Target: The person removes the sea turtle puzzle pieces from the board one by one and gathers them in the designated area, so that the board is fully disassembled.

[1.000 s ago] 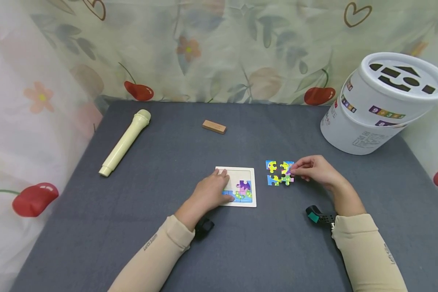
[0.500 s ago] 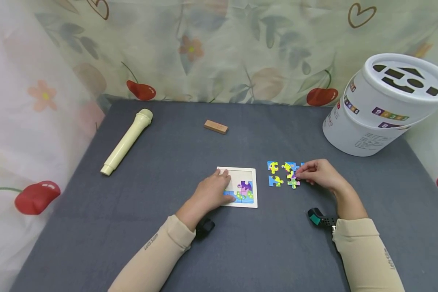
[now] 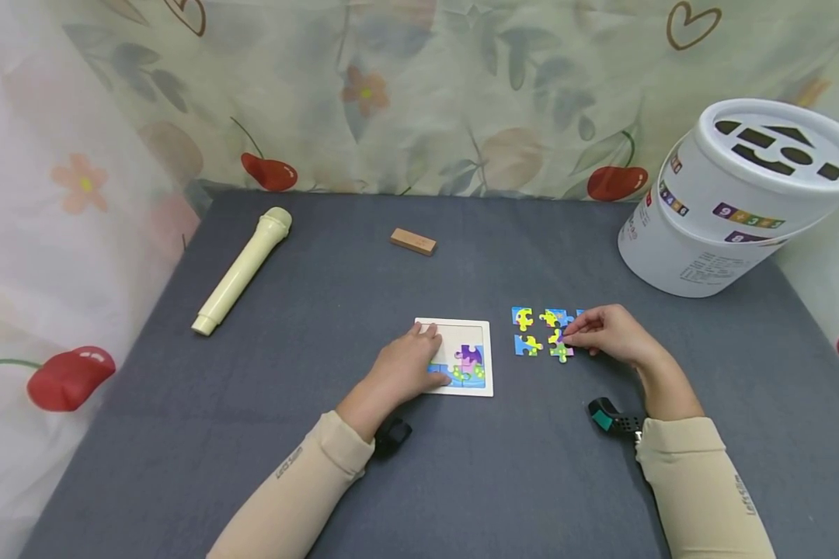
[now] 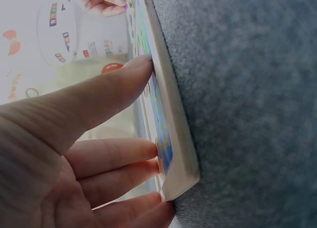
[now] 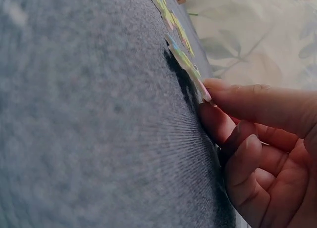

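Note:
My left hand (image 3: 409, 363) rests on the left side of a white-rimmed puzzle tray (image 3: 489, 365), fingers spread across it and thumb on the lower pieces. Inside the tray, blue, green and purple puzzle pieces (image 3: 468, 361) fill part of the bottom and right. In the right wrist view, my right hand (image 5: 267, 139) pinches the edge of a puzzle piece (image 5: 190, 67) between thumb and forefinger. That piece is tilted, casting a shadow on the cloth. Several loose yellow-and-blue puzzle pieces (image 3: 527, 346) lie to its left and above; a blue bit shows behind the right fingers.
A small wooden block (image 3: 413, 241) lies near the table's back. At the left is a cream microphone-shaped object (image 3: 241, 272). A large white bucket (image 3: 699, 225) with shaped holes in its lid stands at the back right. A floral curtain (image 3: 419, 93) hangs behind the dark cloth.
The right hand has shifted slightly right and toward the person with the pinched puzzle piece, and a blue bit now shows behind its fingers. The left hand stays on the tray.

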`<state>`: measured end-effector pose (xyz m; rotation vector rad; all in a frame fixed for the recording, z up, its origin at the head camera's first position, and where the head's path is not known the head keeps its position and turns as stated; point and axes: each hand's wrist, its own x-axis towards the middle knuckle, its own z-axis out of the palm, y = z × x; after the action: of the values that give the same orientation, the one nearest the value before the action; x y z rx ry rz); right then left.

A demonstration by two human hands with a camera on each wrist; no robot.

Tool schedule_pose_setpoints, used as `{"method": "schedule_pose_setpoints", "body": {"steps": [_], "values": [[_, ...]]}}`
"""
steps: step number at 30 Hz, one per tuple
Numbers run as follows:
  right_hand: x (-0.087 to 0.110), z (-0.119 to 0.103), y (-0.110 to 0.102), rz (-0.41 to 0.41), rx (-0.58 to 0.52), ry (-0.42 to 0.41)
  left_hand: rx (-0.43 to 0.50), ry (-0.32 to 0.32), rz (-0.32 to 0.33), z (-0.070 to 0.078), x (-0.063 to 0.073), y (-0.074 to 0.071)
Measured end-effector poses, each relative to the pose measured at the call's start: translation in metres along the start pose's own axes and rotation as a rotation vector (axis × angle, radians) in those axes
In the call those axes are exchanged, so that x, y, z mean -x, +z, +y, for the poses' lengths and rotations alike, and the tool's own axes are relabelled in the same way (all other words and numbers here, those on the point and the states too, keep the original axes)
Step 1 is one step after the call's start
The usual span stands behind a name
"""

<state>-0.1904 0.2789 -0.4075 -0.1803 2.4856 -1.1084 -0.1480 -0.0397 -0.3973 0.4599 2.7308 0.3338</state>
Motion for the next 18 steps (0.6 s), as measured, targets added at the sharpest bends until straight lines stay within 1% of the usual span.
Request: {"method": "schedule_pose_setpoints", "body": {"steps": [7, 18], "values": [[0.0027, -0.0064, 0.0018, 0.015, 0.022, -0.022, -0.003, -0.003, 0.002, 0.0001, 0.0, 0.0006], [0.0026, -0.0078, 0.0029, -0.025, 0.041, -0.003, -0.013, 0.001, 0.003, 0.0004, 0.0003, 0.0003]]}}
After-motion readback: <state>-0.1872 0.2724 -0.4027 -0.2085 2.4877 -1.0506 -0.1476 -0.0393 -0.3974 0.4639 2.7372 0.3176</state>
